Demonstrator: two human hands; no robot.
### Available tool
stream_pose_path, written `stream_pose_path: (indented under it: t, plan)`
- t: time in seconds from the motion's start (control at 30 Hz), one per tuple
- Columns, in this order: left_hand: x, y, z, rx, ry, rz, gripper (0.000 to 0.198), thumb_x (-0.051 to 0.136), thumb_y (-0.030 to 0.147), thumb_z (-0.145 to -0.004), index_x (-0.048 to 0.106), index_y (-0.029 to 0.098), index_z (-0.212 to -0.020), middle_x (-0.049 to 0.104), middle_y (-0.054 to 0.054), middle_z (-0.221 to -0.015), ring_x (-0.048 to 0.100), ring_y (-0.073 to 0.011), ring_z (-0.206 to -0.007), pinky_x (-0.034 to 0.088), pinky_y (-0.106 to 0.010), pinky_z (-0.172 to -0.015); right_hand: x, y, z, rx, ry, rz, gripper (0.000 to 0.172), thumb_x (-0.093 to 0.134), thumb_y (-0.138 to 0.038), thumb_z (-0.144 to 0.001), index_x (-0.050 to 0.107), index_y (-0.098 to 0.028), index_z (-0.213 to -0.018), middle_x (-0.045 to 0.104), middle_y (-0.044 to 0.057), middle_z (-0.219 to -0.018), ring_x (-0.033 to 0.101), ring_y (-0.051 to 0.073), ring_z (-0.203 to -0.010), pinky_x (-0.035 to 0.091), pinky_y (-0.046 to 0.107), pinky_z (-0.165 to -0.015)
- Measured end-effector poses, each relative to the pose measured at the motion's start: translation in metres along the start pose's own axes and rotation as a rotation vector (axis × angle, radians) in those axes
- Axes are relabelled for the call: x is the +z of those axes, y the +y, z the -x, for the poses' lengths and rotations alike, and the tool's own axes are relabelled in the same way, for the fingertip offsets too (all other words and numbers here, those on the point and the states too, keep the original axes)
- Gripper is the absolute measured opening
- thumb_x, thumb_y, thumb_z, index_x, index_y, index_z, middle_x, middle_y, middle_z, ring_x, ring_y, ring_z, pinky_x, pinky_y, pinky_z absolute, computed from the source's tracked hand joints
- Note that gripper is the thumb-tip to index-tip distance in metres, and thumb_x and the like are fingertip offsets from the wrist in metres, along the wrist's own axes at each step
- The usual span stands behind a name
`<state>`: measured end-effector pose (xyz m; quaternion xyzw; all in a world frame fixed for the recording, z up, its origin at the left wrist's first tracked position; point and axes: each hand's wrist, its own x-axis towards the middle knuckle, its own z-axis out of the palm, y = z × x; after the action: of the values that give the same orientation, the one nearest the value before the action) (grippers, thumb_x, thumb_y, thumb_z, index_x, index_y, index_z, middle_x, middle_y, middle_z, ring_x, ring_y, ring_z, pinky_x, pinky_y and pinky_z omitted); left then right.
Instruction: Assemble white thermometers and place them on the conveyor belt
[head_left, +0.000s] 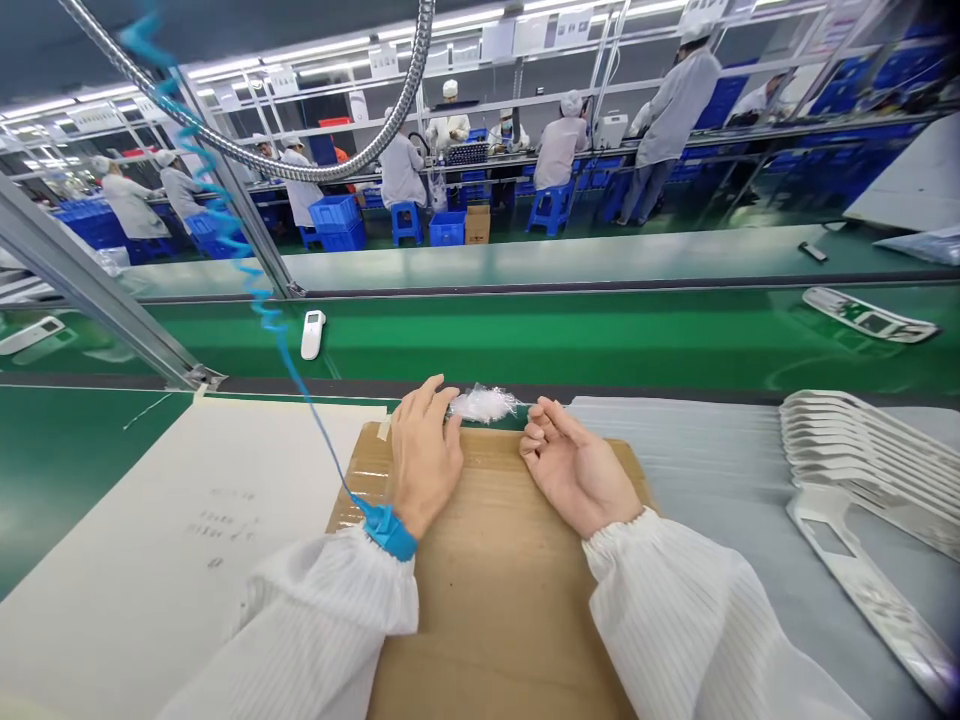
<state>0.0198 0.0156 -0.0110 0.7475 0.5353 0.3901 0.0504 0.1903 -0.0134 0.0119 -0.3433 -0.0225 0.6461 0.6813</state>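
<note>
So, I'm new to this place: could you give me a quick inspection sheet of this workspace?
Surface: brown cardboard sheet on a green workbench, beside a green conveyor belt.
Things at hand: wad of clear plastic film between the hands; stack of white plastic frames to the right, another frame lying nearby.
Clutter: white handheld device on the belt; marked paper sheet at left.
Hands: left hand palm down, wearing blue wrist strap; right hand open, palm up.
Cables: coiled blue cord from the strap; metal hose overhead.
Surroundings: white-clad workers at benches; blue crates.
</note>
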Motion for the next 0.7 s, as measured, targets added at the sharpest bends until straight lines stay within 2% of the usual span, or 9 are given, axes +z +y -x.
stream_pose_path:
  t: [0.1,0.2,0.33,0.43,0.6,0.7]
  plan:
    - [-0.001,-0.006,0.001,-0.068,0.037,0.058,0.025,0.061,0.014,-0.092,0.068,0.018,-0.116,0.064,-0.013,-0.137,0.058,-0.0288,-0.129,0.046,-0.051,-0.112,0.001,0.001,0.002,-0.005,0.0,0.043,0.009,0.074,-0.011,-0.084,0.068,-0.017,-0.087,0.063,-0.001,-0.08,0.051,0.006,-0.059,0.049,0.015,-0.05]
    - [0.003,-0.012,0.001,-0.159,0.02,0.088,0.022,0.064,0.011,-0.088,0.067,0.017,-0.109,0.066,-0.014,-0.13,0.06,-0.0299,-0.125,0.047,-0.052,-0.111,0.001,0.003,0.004,-0.032,0.033,0.104,0.026,0.074,0.001,-0.073,0.07,-0.017,-0.092,0.065,0.001,-0.083,0.058,0.008,-0.067,0.055,0.016,-0.058]
    - [0.006,-0.013,0.0,-0.203,0.003,0.099,0.02,0.065,0.01,-0.087,0.067,0.017,-0.106,0.065,-0.014,-0.128,0.06,-0.03,-0.124,0.047,-0.051,-0.11,0.0,0.005,0.005,-0.052,0.051,0.15,0.045,0.073,0.011,-0.057,0.071,-0.016,-0.093,0.066,0.001,-0.086,0.066,0.012,-0.079,0.061,0.018,-0.07]
    - [0.004,-0.011,0.0,-0.229,-0.022,0.099,0.02,0.064,0.01,-0.088,0.066,0.018,-0.106,0.064,-0.013,-0.128,0.061,-0.0299,-0.122,0.048,-0.051,-0.107,0.0,0.005,0.005,-0.055,0.032,0.172,0.046,0.074,0.011,-0.055,0.071,-0.017,-0.092,0.066,0.001,-0.086,0.065,0.01,-0.078,0.06,0.018,-0.069]
    - [0.001,-0.009,-0.001,-0.263,-0.058,0.097,0.019,0.063,0.01,-0.089,0.064,0.019,-0.106,0.065,-0.009,-0.119,0.068,-0.0244,-0.099,0.05,-0.048,-0.099,0.0,0.004,0.006,-0.042,0.004,0.173,0.046,0.076,0.01,-0.053,0.071,-0.017,-0.09,0.065,0.0,-0.085,0.063,0.009,-0.074,0.06,0.018,-0.069]
    - [0.0,-0.009,-0.001,-0.266,-0.049,0.096,0.019,0.063,0.009,-0.089,0.064,0.02,-0.105,0.065,-0.008,-0.116,0.068,-0.0221,-0.093,0.05,-0.047,-0.098,-0.002,0.004,0.005,-0.041,-0.001,0.167,0.044,0.075,0.01,-0.055,0.072,-0.017,-0.09,0.065,0.0,-0.084,0.063,0.009,-0.074,0.061,0.017,-0.069]
